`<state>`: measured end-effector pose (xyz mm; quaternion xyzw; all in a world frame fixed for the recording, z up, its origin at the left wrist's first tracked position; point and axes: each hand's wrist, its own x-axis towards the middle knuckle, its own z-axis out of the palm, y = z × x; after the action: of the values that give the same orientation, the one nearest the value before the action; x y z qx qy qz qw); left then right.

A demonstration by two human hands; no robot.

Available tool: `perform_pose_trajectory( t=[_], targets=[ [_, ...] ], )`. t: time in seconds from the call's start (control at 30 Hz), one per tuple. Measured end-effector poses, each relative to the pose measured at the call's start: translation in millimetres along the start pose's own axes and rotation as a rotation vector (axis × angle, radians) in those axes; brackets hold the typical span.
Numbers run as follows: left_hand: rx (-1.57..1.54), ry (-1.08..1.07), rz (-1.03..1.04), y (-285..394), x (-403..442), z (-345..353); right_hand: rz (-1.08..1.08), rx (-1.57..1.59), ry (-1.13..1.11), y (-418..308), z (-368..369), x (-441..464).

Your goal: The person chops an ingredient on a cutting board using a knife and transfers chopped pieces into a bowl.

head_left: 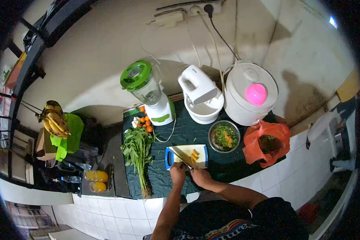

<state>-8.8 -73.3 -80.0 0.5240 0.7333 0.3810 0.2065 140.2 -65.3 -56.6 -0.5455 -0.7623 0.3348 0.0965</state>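
A white cutting board with a blue rim (202,149) lies on the dark green cloth, with yellow pieces (194,156) on its right half. A knife (182,158) slants across it, blade toward the upper left. My right hand (201,177) is closed round the knife's handle end at the board's lower edge. Just left of it, my left hand (177,174) has its fingers curled at the lower left of the board, close to the blade; what they hold is too small to make out. A metal bowl (224,137) of chopped greens and orange bits stands to the right.
Leafy greens (137,154) lie left of the board, near small orange-red vegetables (148,123). Behind stand a blender (152,94), a white mixer (198,88) and a large white appliance (250,90) with a pink bowl (256,94). A red plastic bag (282,140) sits at right.
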Motion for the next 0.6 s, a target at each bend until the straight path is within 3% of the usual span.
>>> perform_pose_trajectory(
  t=[0.03,0.07,0.17,0.23,0.6],
  targets=[
    [0.008,0.004,-0.003,-4.5,-1.4,1.5,-0.016,0.022,0.081,-2.3,-5.2,-1.4],
    [0.029,0.02,0.019,-8.8,-1.8,3.6,0.013,-0.017,-0.073,-0.9,-13.4,-5.6],
    [0.112,0.026,0.024,5.5,-0.8,-2.1,0.02,-0.071,-0.133,2.8,-30.8,-18.3],
    [0.071,-0.046,-0.059,4.1,1.2,-4.5,0.013,-0.085,-0.098,11.9,-20.2,-18.8],
    [0.043,-0.051,0.045,-4.2,1.0,-6.6,-0.101,-0.107,0.04,10.7,-13.1,1.9]
  ],
)
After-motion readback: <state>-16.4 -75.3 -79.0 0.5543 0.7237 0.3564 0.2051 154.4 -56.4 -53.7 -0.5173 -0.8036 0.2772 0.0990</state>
